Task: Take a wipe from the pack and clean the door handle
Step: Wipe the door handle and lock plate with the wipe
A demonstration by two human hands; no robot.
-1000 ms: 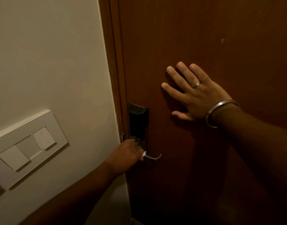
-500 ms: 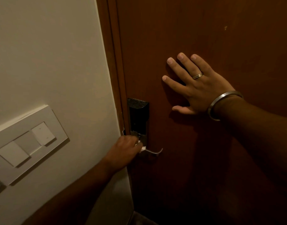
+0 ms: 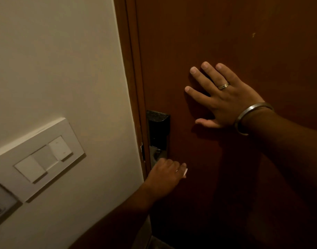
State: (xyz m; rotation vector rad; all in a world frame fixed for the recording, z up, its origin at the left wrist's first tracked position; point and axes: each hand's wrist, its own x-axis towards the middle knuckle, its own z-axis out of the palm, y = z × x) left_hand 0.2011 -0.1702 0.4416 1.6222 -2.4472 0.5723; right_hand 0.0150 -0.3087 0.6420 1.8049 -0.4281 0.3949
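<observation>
My left hand (image 3: 165, 174) is closed over the door handle, which it hides completely. A small white edge of the wipe (image 3: 185, 171) pokes out past its fingertips. Just above the hand sits the dark lock plate (image 3: 158, 132) on the brown door (image 3: 225, 42). My right hand (image 3: 224, 97) lies flat against the door above and to the right of the lock, fingers spread, with a ring and a metal bangle on it. The wipe pack is not in view.
A cream wall (image 3: 55, 60) runs along the left, carrying a white switch panel (image 3: 44, 157). The brown door frame (image 3: 130, 69) separates wall and door. The lower part of the door is in deep shadow.
My left hand has slid right along the handle with the wipe, so the lever end that showed before is now covered. My right hand stays flat on the door.
</observation>
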